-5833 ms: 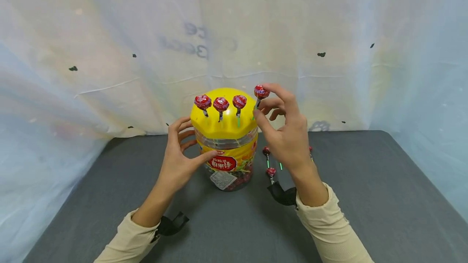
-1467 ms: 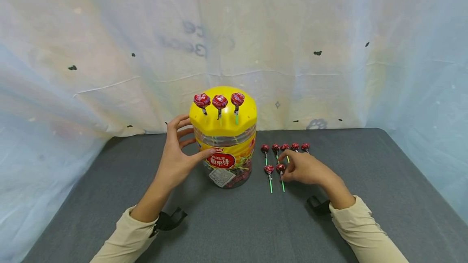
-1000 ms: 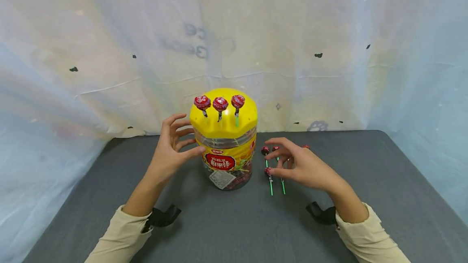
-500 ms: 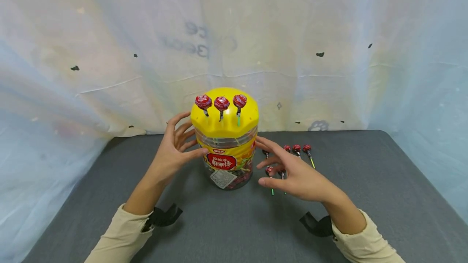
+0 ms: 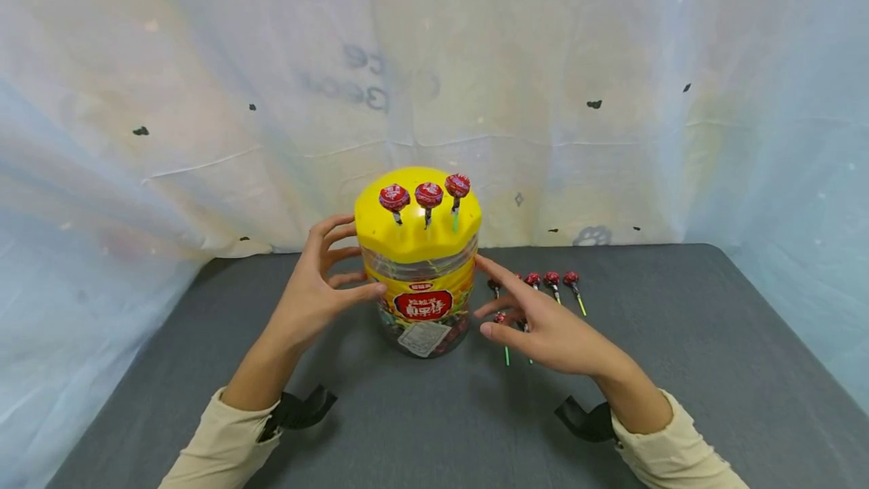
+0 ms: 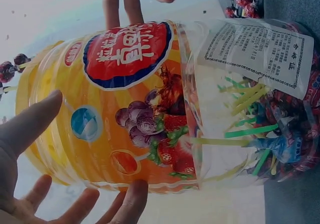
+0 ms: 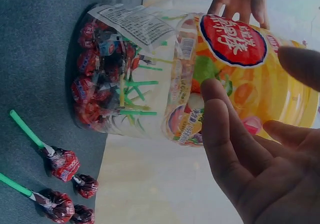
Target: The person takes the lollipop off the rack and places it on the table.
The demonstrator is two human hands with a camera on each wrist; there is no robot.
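The left hand [image 5: 305, 296] is spreading wide at nine o'clock against an upright, large clear plastic jar [image 5: 422, 304] with a yellow-orange label; the right hand [image 5: 543, 330], gripping nothing, is touching it near three o'clock with the index fingertip. The right hand is hiding parts of the loose red-wrapped lollipops [image 5: 571, 278] lying on the dark grey tabletop [image 5: 434, 429] at three to four o'clock, obscuring their count. Inside the jar, red- and blue-wrapped candies [image 7: 85, 90] are heaping, a white paper sticker [image 5: 424, 338] partly masking them. Three red-wrapped lollipops [image 5: 428, 195] are standing in the bright yellow plastic lid [image 5: 407, 249].
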